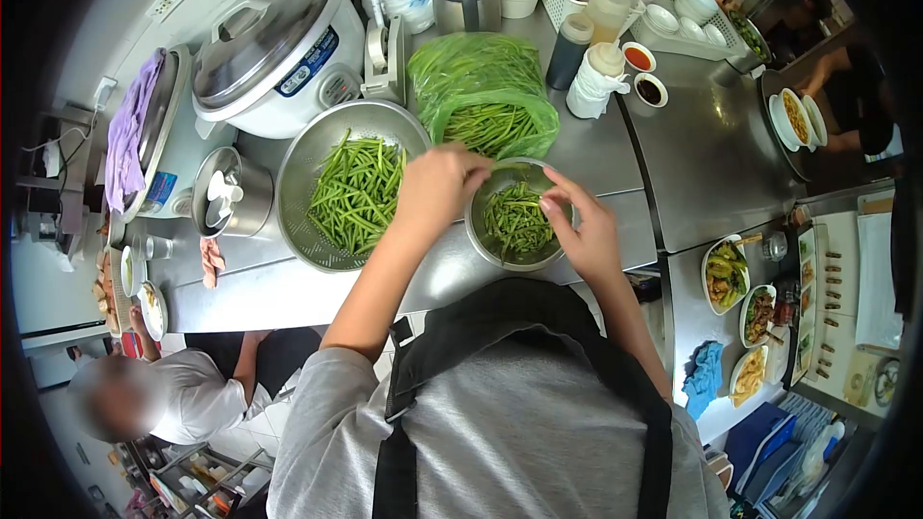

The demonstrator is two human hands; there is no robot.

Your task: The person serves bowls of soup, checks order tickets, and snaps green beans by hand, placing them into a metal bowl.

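My left hand (pixel 448 183) is held between a perforated metal colander (pixel 293 159) and a smaller metal bowl (pixel 481 248), its fingers pinched over the bowl's back left rim; what they hold is too small to make out. Over the bowl's right side, my right hand (pixel 582 223) has its thumb and fingers apart. Cut green beans (pixel 354 197) fill the colander. Short green pieces (pixel 517 221) lie in the smaller bowl. Behind it, an open green plastic bag (pixel 471 67) holds long whole beans (pixel 490 125).
A large rice cooker (pixel 279 48) and a metal pot (pixel 252 194) stand left. Sauce bottles (pixel 571 50), a wrapped bottle (pixel 596 86) and sauce dishes (pixel 651 89) are back right. Filled dishes (pixel 726 274) line the right counter. One person (pixel 192 389) sits lower left; another's arm (pixel 822 72) is at far right.
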